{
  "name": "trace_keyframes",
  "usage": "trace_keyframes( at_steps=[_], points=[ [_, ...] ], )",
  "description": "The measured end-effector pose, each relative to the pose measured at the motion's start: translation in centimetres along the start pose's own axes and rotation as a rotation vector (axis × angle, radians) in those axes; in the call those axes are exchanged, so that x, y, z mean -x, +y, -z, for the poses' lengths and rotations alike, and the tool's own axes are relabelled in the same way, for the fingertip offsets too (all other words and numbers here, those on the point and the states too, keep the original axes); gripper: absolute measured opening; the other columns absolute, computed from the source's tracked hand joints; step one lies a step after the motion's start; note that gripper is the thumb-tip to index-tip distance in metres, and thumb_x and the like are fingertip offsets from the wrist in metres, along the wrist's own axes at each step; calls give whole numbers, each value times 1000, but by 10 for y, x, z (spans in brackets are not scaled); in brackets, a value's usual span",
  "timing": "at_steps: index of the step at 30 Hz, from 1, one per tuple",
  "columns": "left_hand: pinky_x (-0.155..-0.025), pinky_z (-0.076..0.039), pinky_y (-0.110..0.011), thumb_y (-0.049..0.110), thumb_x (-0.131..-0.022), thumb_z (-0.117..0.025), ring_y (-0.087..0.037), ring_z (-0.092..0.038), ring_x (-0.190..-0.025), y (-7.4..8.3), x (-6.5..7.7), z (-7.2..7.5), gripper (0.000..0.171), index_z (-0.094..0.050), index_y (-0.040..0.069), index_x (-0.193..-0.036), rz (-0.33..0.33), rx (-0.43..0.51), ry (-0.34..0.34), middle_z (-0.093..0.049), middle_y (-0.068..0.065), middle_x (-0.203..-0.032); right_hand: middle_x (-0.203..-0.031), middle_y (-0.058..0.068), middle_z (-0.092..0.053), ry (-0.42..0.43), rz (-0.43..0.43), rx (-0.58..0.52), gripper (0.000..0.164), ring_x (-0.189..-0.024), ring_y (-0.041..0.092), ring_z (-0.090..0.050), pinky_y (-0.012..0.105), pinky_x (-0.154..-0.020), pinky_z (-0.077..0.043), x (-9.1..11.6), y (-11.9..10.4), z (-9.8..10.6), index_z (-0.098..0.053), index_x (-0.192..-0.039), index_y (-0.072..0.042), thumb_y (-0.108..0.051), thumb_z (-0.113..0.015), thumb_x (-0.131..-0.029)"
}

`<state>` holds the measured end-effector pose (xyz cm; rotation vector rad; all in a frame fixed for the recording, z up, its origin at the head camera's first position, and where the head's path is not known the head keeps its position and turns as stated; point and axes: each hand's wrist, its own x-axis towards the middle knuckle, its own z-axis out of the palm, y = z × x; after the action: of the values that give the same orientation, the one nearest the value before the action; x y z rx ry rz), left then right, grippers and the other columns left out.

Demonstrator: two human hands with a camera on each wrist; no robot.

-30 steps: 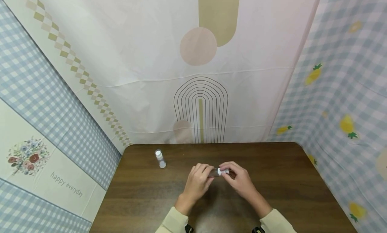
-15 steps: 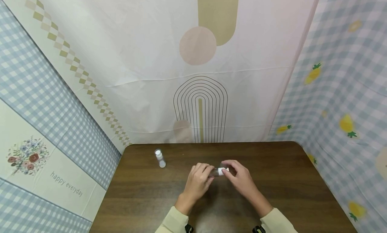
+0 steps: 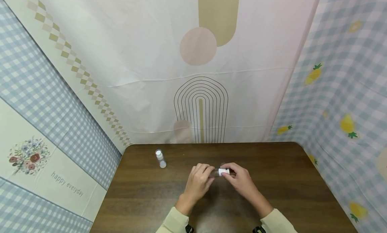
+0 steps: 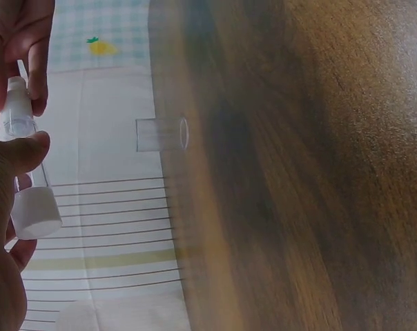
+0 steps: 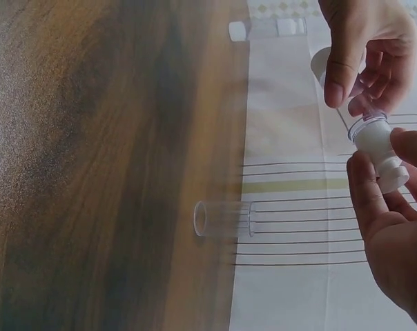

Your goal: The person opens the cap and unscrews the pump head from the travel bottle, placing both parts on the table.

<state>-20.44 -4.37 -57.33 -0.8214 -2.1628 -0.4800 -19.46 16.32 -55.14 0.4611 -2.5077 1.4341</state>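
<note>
A small clear pump bottle [image 3: 223, 172] with a white collar and white base is held off the table between both hands, lying nearly sideways in the head view. My left hand [image 3: 197, 183] grips its clear body near the white base [image 4: 37, 212]. The thumb and fingers of my right hand [image 3: 241, 182] pinch the white collar [image 5: 375, 143] at the other end. A clear, hollow cap [image 5: 224, 219] stands on the table beyond the hands, also visible in the left wrist view. The inside of the bottle is partly hidden by fingers.
A second, similar bottle [image 3: 160, 159] with a white top stands toward the table's back left. The dark wooden table [image 3: 145, 199] ends at a patterned white cloth [image 3: 145, 108] behind, with checked cloth at both sides.
The fingers of my right hand shifted on the white collar, lifting slightly and coming back round it. My left hand and the second bottle have stayed in place.
</note>
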Motion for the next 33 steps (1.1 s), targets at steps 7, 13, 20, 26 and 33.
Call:
trace_keyframes(
  at_steps=[7, 13, 20, 26, 33],
  points=[
    [-70, -48, -30, 22, -71, -95, -18, -65, -89, 0, 1, 0, 42, -73, 13, -105, 8, -3, -6, -70, 1, -99, -115, 4, -73, -7, 35, -17, 27, -103, 22, -71, 23, -80, -61, 1, 0, 0, -74, -104, -16, 0, -82, -85],
    [-71, -49, -30, 22, -71, -95, -18, -65, -89, 0, 2, 1, 42, -73, 13, -106, 16, 9, -8, -70, 1, -99, -115, 4, -72, -10, 56, -64, 29, -103, 20, -70, 23, -81, -60, 2, 2, -1, -74, -101, -16, 5, -81, -83],
    [-70, -48, -30, 21, -70, -95, -17, -65, -89, -1, 3, 0, 43, -73, 13, -106, 16, 15, -4, -70, 1, -100, -118, 4, -71, 0, 101, -90, 38, -107, 17, -69, 23, -83, -60, 4, 4, -4, -73, -106, -16, 10, -81, -81],
    [-71, -48, -30, 21, -70, -95, -17, -65, -89, 0, 2, -1, 43, -73, 13, -106, 19, 12, 5, -70, 1, -100, -129, 9, -69, 3, 81, -79, 48, -117, 24, -67, 28, -91, -59, 4, 1, -4, -68, -124, -12, 1, -85, -81],
    [-71, -47, -30, 20, -70, -95, -18, -65, -89, 2, 1, -2, 41, -74, 12, -104, 18, 11, 20, -70, 1, -99, -120, 14, -72, -4, -124, -81, 41, -103, 19, -67, 26, -83, -60, 1, -1, -3, -68, -126, -8, -12, -82, -88]
  ],
)
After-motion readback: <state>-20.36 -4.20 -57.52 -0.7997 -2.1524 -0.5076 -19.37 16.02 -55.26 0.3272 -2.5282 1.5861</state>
